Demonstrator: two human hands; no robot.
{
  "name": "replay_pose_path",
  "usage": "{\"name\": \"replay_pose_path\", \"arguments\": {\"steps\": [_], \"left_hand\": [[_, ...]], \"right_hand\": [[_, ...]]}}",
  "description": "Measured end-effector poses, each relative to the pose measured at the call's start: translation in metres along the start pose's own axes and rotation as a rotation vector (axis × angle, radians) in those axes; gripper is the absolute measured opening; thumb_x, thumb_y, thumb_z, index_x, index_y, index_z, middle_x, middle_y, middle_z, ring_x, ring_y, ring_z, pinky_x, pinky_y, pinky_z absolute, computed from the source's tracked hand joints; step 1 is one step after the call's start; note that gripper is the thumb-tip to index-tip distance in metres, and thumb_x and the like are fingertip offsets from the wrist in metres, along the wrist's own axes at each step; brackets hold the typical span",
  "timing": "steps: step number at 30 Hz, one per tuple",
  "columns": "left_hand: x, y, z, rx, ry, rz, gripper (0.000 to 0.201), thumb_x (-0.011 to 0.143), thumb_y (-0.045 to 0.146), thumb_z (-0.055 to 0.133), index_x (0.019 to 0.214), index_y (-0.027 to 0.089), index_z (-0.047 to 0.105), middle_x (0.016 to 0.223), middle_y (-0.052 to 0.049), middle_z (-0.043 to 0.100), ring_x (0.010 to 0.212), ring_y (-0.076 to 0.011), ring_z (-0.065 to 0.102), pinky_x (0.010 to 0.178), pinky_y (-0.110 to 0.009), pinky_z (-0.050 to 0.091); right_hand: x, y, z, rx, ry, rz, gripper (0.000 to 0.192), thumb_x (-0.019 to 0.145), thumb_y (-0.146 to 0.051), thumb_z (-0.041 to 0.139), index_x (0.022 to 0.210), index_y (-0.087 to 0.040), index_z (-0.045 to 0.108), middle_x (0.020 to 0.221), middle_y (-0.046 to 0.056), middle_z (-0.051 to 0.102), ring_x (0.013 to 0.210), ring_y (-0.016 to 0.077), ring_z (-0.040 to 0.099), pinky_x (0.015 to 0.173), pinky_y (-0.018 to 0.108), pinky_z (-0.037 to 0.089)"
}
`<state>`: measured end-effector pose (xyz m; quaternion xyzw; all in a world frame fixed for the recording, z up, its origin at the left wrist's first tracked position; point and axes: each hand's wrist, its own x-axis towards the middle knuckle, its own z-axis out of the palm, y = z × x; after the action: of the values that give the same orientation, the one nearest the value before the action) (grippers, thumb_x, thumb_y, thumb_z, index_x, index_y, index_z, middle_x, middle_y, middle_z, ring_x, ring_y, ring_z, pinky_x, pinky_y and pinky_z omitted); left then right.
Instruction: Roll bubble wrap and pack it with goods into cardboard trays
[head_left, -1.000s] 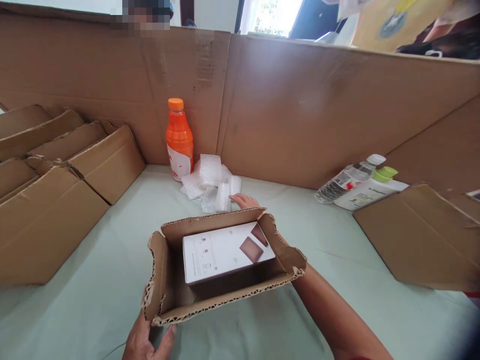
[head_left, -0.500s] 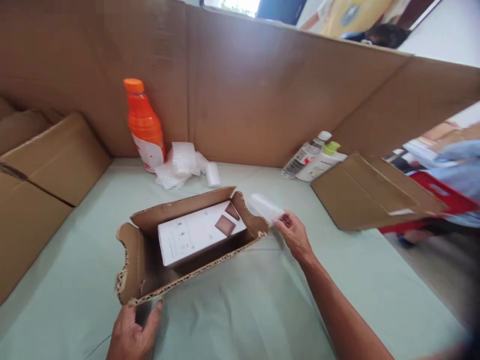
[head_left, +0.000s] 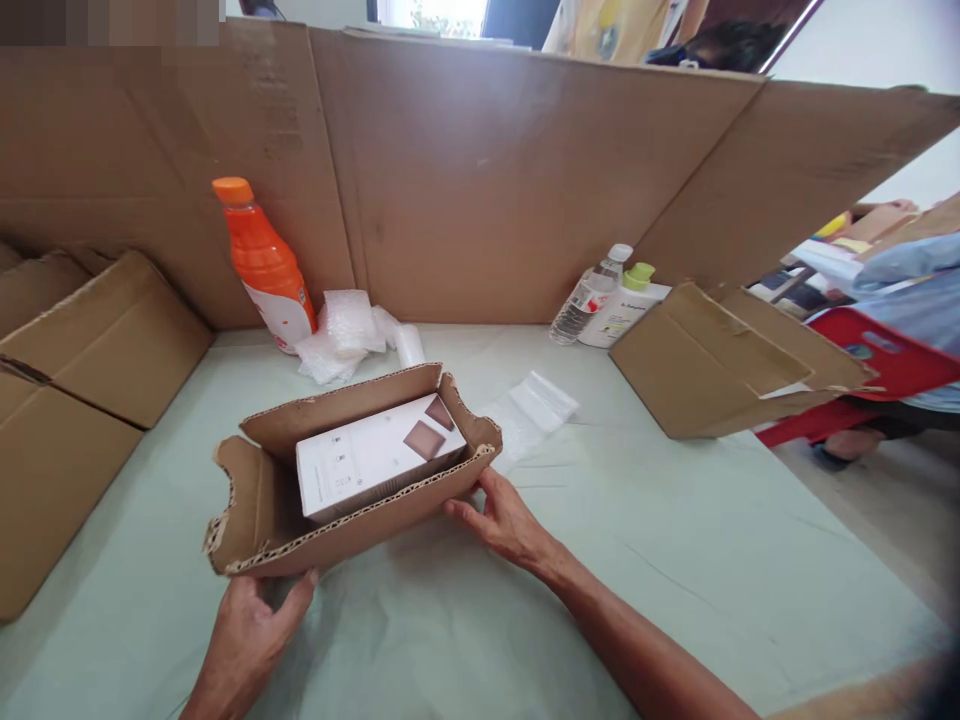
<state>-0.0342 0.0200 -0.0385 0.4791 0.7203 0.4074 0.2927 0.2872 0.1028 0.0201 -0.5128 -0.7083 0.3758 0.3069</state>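
Note:
An open cardboard box [head_left: 390, 530] with ragged cut edges sits tilted on the cloth-covered table, a white carton [head_left: 360, 450] with brown squares lying inside it. At the box's front left corner, my left hand [head_left: 251, 630] grips the lower edge, its fingertips hidden beneath. My right hand [head_left: 510, 515] holds the front right corner, thumb along the front wall and fingers behind. Just beyond that corner lies a loose piece of clear bubble wrap [head_left: 536, 410], partly hidden by the box.
Behind stand an orange bottle [head_left: 266, 265], crumpled bubble wrap [head_left: 345, 330], a clear water bottle [head_left: 589, 300] and a white bottle with a green cap [head_left: 622, 310]. Cardboard boxes flank both sides, left [head_left: 112, 340] and right [head_left: 705, 370]. A cardboard wall [head_left: 480, 190] closes the back. A person sits at far right.
My right hand has let go of the rolled bubble wrap, which now lies flatter on the table, and has moved left onto the box corner. My left hand stays at the box.

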Motion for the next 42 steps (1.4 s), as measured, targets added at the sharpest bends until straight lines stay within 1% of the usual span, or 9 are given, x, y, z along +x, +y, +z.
{"name": "replay_pose_path", "arguments": {"steps": [5,12,16,21,24,29,34,39,42], "left_hand": [[0.056,0.034,0.015,-0.150,-0.053,0.044,0.050,0.069,0.042,0.073,0.109,0.019,0.054,0.098,-0.007,0.069,0.089,-0.0248,0.070,0.078,-0.036,0.058],[0.112,0.062,0.049,-0.262,-0.115,0.149,0.058,0.076,0.031,0.069,0.130,0.019,0.048,0.116,-0.009,0.063,0.104,-0.0215,0.066,0.093,-0.038,0.055],[0.088,0.035,0.029,-0.201,-0.138,0.083,0.082,0.081,0.037,0.070,0.153,0.025,0.032,0.139,-0.014,0.057,0.125,-0.0277,0.060,0.109,-0.051,0.047],[0.032,-0.005,0.003,-0.181,-0.116,0.057,0.075,0.085,0.045,0.068,0.152,0.026,0.039,0.139,-0.014,0.060,0.131,-0.0306,0.057,0.116,-0.054,0.041],[0.010,-0.009,0.002,-0.148,-0.145,0.030,0.069,0.086,0.049,0.065,0.147,0.025,0.044,0.139,-0.014,0.061,0.129,-0.0314,0.058,0.114,-0.054,0.044],[-0.003,0.006,-0.009,-0.063,-0.233,-0.021,0.060,0.085,0.053,0.063,0.138,0.026,0.055,0.138,-0.011,0.063,0.125,-0.0315,0.061,0.101,-0.048,0.053],[-0.019,0.032,-0.005,-0.158,-0.415,-0.160,0.060,0.081,0.057,0.067,0.131,0.023,0.062,0.135,-0.012,0.064,0.122,-0.0316,0.061,0.097,-0.043,0.054],[-0.056,0.070,0.034,-0.624,-0.884,-0.405,0.078,0.077,0.057,0.076,0.141,0.020,0.052,0.128,-0.016,0.066,0.115,-0.0296,0.065,0.092,-0.040,0.056],[-0.073,0.082,0.052,-0.907,-1.026,-0.617,0.079,0.080,0.053,0.075,0.148,0.024,0.045,0.115,-0.011,0.070,0.088,-0.0225,0.070,0.072,-0.034,0.057]], "right_hand": [[0.026,0.007,0.007,-0.045,0.088,0.057,0.034,0.087,-0.046,0.062,0.106,-0.018,0.061,0.094,0.007,0.067,0.077,0.0202,0.057,0.067,0.033,0.050],[0.064,0.011,-0.004,-0.015,0.135,0.036,0.045,0.088,-0.031,0.057,0.131,-0.018,0.055,0.118,0.010,0.069,0.095,0.0221,0.064,0.079,0.036,0.054],[0.043,0.027,-0.034,-0.174,0.293,-0.024,0.043,0.093,-0.035,0.054,0.133,-0.022,0.058,0.133,0.012,0.065,0.113,0.0257,0.063,0.090,0.042,0.054],[0.039,0.069,-0.082,-0.538,0.418,0.102,0.032,0.079,-0.033,0.066,0.108,-0.020,0.069,0.133,0.016,0.066,0.124,0.0354,0.057,0.106,0.054,0.043],[0.046,0.084,-0.103,-0.552,0.520,0.232,0.015,0.076,-0.029,0.062,0.083,-0.018,0.069,0.110,0.018,0.074,0.108,0.0348,0.064,0.100,0.052,0.044],[0.006,0.069,-0.119,-0.433,0.694,0.296,0.028,0.086,-0.039,0.051,0.079,-0.017,0.066,0.082,0.013,0.073,0.075,0.0256,0.064,0.077,0.043,0.050],[-0.088,0.019,-0.067,0.420,0.754,0.304,0.029,0.076,-0.045,0.078,0.077,-0.018,0.067,0.068,0.002,0.067,0.068,0.0178,0.063,0.066,0.030,0.050],[-0.145,-0.028,0.035,1.204,0.466,0.440,0.027,0.068,-0.037,0.089,0.084,-0.021,0.074,0.090,0.006,0.076,0.083,0.0211,0.070,0.073,0.034,0.056],[-0.157,-0.048,0.079,1.488,0.215,0.484,0.034,0.061,-0.034,0.092,0.088,-0.024,0.076,0.102,0.005,0.078,0.098,0.0253,0.070,0.079,0.037,0.057]]}}
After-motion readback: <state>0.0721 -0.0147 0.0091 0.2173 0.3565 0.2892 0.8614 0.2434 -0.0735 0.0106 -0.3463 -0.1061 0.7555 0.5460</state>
